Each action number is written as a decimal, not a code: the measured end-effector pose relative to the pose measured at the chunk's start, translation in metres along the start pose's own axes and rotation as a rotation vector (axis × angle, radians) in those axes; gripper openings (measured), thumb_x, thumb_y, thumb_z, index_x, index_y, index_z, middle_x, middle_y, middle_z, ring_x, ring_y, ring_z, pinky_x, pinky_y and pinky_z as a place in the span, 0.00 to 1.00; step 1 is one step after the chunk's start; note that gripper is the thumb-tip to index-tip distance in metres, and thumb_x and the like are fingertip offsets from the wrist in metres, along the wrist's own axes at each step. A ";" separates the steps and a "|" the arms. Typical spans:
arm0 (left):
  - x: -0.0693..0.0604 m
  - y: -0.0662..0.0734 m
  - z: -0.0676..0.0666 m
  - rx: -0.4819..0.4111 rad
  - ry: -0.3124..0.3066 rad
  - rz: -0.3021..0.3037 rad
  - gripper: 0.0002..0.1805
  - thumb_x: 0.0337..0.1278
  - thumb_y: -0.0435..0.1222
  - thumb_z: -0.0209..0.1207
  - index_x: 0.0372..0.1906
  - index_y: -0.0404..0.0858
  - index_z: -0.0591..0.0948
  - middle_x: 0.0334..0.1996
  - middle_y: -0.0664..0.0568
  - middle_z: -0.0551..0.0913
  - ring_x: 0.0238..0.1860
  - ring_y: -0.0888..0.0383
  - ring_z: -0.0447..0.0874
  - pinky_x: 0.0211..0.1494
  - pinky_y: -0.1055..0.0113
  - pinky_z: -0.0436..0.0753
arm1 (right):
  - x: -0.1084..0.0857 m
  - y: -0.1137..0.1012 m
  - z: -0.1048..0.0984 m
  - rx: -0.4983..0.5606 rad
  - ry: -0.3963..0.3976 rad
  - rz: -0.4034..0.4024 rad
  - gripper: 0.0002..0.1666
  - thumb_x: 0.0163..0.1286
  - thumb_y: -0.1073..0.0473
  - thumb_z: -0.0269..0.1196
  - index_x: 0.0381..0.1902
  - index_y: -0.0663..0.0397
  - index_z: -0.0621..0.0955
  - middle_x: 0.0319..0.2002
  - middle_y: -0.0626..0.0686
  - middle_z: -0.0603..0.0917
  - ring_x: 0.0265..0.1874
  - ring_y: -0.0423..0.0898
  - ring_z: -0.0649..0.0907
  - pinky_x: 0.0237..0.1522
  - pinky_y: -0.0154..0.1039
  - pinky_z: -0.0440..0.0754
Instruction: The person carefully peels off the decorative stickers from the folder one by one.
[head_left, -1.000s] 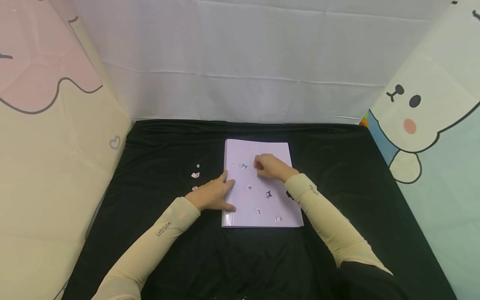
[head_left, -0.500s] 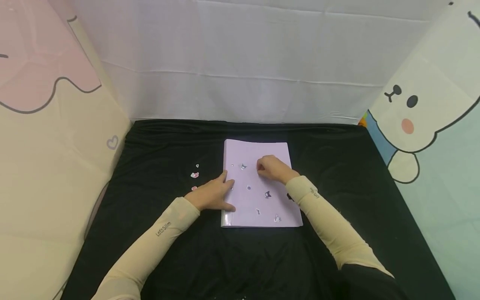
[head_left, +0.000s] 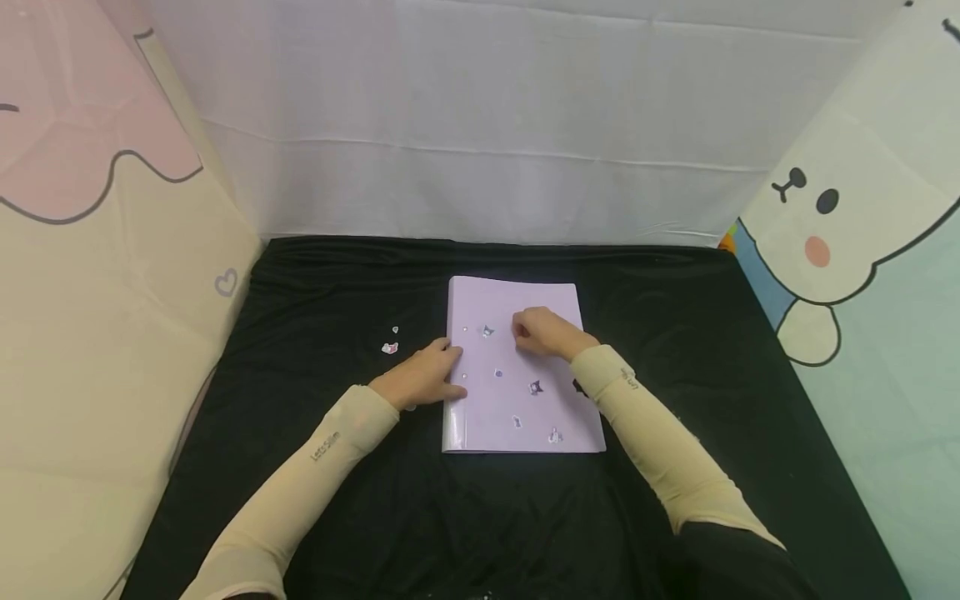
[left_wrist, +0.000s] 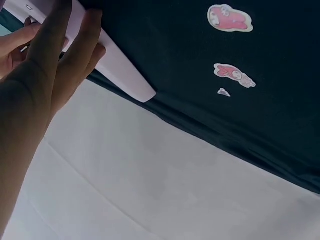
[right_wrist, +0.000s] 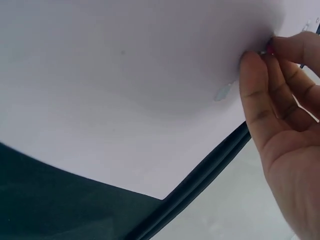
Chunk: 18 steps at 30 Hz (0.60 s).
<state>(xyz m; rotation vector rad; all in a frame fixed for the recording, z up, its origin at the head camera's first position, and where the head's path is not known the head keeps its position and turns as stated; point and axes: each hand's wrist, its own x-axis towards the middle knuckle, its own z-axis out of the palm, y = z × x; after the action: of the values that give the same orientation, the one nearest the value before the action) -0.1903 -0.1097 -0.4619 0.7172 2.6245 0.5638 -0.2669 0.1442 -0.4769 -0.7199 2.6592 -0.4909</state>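
Observation:
A lilac binder (head_left: 483, 417) lies on a black cloth, small stickers scattered over its cover. Among them are a winged one (head_left: 487, 331), a dark-eared character sticker (head_left: 536, 387) and a pale one (head_left: 555, 435). My left hand (head_left: 422, 373) rests on the binder's spine edge with fingers and thumb spread. Over the upper right of the cover, my right hand (head_left: 550, 332) has its fingers curled. In the right wrist view, thumb and fingertips pinch a tiny sticker (right_wrist: 270, 48), of which only a pinkish-red bit shows. A pale translucent sticker (right_wrist: 224, 91) sits on the cover beside these fingertips.
Left of the binder, loose stickers lie on the cloth: a pink one (left_wrist: 230, 18), a red-and-white one (left_wrist: 235, 75) and a tiny one (left_wrist: 224, 92). A dark item (head_left: 578, 387) is partly hidden by my right sleeve. A white curtain (head_left: 480, 167) hangs behind.
My left hand has slid a little up along the spine, uncovering a small sticker there and hiding the loose one nearest it. The right hand has barely moved.

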 end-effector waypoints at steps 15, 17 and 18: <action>-0.001 0.000 0.001 -0.023 0.008 -0.008 0.39 0.55 0.42 0.72 0.67 0.29 0.71 0.66 0.31 0.68 0.56 0.41 0.79 0.60 0.51 0.77 | -0.018 0.008 -0.008 0.138 0.072 0.008 0.13 0.69 0.64 0.63 0.50 0.55 0.83 0.41 0.54 0.82 0.39 0.50 0.79 0.47 0.44 0.79; -0.001 0.000 0.001 -0.022 0.011 -0.010 0.39 0.55 0.42 0.72 0.67 0.29 0.72 0.66 0.31 0.68 0.56 0.41 0.79 0.59 0.51 0.78 | -0.019 0.007 -0.005 0.129 0.063 -0.013 0.13 0.69 0.63 0.64 0.51 0.53 0.83 0.41 0.53 0.83 0.40 0.50 0.79 0.49 0.44 0.80; -0.001 0.000 0.001 -0.024 0.012 -0.012 0.39 0.55 0.42 0.72 0.67 0.29 0.72 0.66 0.31 0.68 0.56 0.41 0.79 0.59 0.51 0.78 | -0.019 0.006 -0.004 0.121 0.061 -0.019 0.11 0.69 0.63 0.64 0.49 0.52 0.84 0.41 0.52 0.83 0.40 0.49 0.79 0.49 0.44 0.80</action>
<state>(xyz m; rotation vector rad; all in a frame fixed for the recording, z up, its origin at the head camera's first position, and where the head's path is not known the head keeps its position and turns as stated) -0.1893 -0.1100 -0.4621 0.6926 2.6267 0.5972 -0.2558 0.1602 -0.4721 -0.7052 2.6538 -0.6831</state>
